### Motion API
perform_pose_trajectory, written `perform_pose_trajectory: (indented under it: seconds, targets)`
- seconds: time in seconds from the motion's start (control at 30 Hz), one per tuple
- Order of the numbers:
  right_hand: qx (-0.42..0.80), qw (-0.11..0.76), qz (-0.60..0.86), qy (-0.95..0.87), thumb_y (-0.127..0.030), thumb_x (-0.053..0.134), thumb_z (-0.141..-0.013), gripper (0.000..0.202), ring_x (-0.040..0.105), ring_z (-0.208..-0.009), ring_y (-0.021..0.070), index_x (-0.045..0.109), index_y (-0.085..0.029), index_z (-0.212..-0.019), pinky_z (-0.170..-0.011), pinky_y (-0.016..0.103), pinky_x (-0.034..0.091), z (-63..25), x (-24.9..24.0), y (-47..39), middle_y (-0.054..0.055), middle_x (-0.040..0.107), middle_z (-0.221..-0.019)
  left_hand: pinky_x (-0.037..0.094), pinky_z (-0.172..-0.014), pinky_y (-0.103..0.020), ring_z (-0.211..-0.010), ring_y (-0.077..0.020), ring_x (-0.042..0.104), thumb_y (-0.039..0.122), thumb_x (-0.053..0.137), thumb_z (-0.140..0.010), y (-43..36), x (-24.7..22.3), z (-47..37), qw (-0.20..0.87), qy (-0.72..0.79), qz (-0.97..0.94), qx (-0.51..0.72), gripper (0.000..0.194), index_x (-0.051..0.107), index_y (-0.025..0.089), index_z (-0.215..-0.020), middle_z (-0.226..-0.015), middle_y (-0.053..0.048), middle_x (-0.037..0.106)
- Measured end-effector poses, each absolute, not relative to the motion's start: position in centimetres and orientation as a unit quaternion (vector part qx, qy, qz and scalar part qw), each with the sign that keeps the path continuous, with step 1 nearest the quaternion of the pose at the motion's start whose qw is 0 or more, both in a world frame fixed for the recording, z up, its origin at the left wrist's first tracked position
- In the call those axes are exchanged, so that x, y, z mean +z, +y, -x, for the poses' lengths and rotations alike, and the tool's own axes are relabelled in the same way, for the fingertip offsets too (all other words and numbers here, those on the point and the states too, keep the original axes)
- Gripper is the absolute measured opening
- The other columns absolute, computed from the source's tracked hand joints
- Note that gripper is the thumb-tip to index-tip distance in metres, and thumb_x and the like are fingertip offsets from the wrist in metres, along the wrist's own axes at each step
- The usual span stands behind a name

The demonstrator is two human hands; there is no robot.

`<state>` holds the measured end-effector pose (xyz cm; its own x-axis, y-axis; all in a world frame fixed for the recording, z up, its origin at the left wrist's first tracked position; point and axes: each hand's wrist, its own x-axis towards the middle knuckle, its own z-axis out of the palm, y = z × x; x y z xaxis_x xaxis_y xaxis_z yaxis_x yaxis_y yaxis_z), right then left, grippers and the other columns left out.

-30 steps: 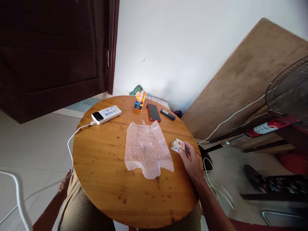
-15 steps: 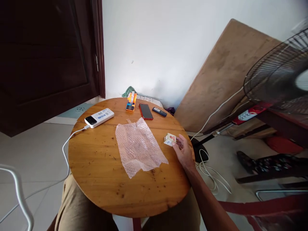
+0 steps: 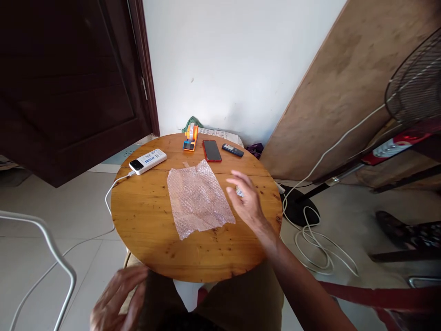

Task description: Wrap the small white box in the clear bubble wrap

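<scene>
My right hand (image 3: 246, 200) hovers over the right side of the round wooden table (image 3: 144, 225), its thumb and fingers apart with nothing between them. Behind it a small pale box (image 3: 240, 191) shows only in part. A sheet of bubble wrap (image 3: 200, 200) lies flat on the table to the left of that hand, torn along its lower edge. Down at the table's front left edge, over my lap, is my left hand (image 3: 119, 299). Its fingers are stretched out, slightly blurred, and no object shows in them.
A white power bank (image 3: 148, 161) with a cable sits at the left. Along the back are an orange tape dispenser (image 3: 190, 138), a red-edged phone (image 3: 212, 151) and a dark blue handheld device (image 3: 232, 150). A fan (image 3: 416, 78) stands right, its cord (image 3: 317, 248) looped on the floor.
My right hand has come off the box's side and moved left, now in front of it with fingers parted. My left hand has risen into view at lower left. The view has shifted.
</scene>
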<state>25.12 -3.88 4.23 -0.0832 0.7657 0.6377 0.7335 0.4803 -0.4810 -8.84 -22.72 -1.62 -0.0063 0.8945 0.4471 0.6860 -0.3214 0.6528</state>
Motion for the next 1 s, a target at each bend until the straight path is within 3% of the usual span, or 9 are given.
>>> perform_pose_trajectory:
  seconds: [0.07, 0.17, 0.3, 0.4, 0.5, 0.77, 1.0]
  targets:
    - [0.036, 0.376, 0.486, -0.788, -0.024, 0.052, -0.091, 0.025, 0.052, -0.124, 0.0258, 0.065, -0.025, -0.112, -0.106, 0.047, 0.042, -23.2, 4.5, -2.6, 0.008, 0.057, -0.134, 0.057, -0.089, -0.039, -0.107, -0.0245, 0.066, 0.019, 0.056, -0.086, -18.1, 1.9, 5.8, 0.090, 0.510, -0.736, 0.435, 0.025, 0.068, 0.027, -0.107, -0.116, -0.007, 0.069]
    - [0.044, 0.280, 0.467, -0.838, -0.022, 0.053, -0.091, 0.030, 0.051, -0.124, 0.0249, 0.062, -0.022, -0.119, -0.105, 0.044, 0.041, -21.1, 3.9, -1.1, 0.009, 0.056, -0.134, 0.048, -0.102, -0.047, -0.124, -0.0278, 0.055, 0.026, 0.048, -0.094, -10.9, 4.4, 1.6, 0.056, 0.520, -0.776, 0.352, 0.029, 0.063, 0.021, -0.117, -0.134, -0.013, 0.059]
    - [0.028, 0.170, 0.496, -0.851, -0.029, 0.053, -0.095, 0.035, 0.048, -0.127, 0.0271, 0.056, -0.017, -0.127, -0.102, 0.044, 0.040, -20.3, 2.4, -1.0, 0.012, 0.056, -0.137, 0.032, -0.114, -0.054, -0.138, -0.0340, 0.042, 0.044, 0.050, -0.093, -4.6, 2.5, -1.5, 0.065, 0.540, -0.823, 0.162, 0.048, 0.054, 0.015, -0.131, -0.144, -0.019, 0.050]
    - [0.003, 0.126, 0.530, -0.839, -0.031, 0.050, -0.097, 0.035, 0.049, -0.125, 0.0280, 0.055, -0.017, -0.128, -0.100, 0.043, 0.038, -20.8, 1.4, -1.7, 0.013, 0.055, -0.138, 0.024, -0.116, -0.056, -0.143, -0.0358, 0.032, 0.050, 0.045, -0.094, -2.7, 0.8, -1.8, 0.074, 0.516, -0.848, 0.097, 0.057, 0.049, 0.012, -0.137, -0.152, -0.022, 0.038]
    - [-0.022, 0.118, 0.556, -0.822, -0.032, 0.049, -0.097, 0.034, 0.048, -0.124, 0.0285, 0.056, -0.017, -0.126, -0.098, 0.043, 0.037, -21.0, 1.0, -2.2, 0.013, 0.054, -0.139, 0.020, -0.116, -0.060, -0.145, -0.0356, 0.028, 0.053, 0.042, -0.095, -2.0, 0.7, -1.4, 0.078, 0.489, -0.864, 0.087, 0.060, 0.046, 0.014, -0.140, -0.155, -0.021, 0.035]
    - [-0.047, 0.129, 0.583, -0.801, -0.034, 0.047, -0.098, 0.032, 0.051, -0.116, 0.0278, 0.057, -0.016, -0.123, -0.092, 0.042, 0.036, -20.6, 0.8, -2.0, 0.012, 0.059, -0.131, 0.017, -0.116, -0.061, -0.145, -0.0378, 0.028, 0.061, 0.058, -0.084, -1.6, 0.6, -1.9, 0.075, 0.492, -0.857, 0.133, 0.070, 0.050, 0.020, -0.140, -0.154, -0.020, 0.035]
    - [-0.029, 0.162, 0.585, -0.794, -0.029, 0.044, -0.098, 0.029, 0.055, -0.110, 0.0265, 0.060, -0.017, -0.120, -0.092, 0.040, 0.036, -21.3, 1.1, -2.0, 0.011, 0.065, -0.123, 0.013, -0.116, -0.063, -0.146, -0.0399, 0.024, 0.068, 0.056, -0.081, -1.6, -0.4, -1.8, 0.103, 0.427, -0.890, 0.124, 0.076, 0.049, 0.022, -0.142, -0.155, -0.019, 0.035]
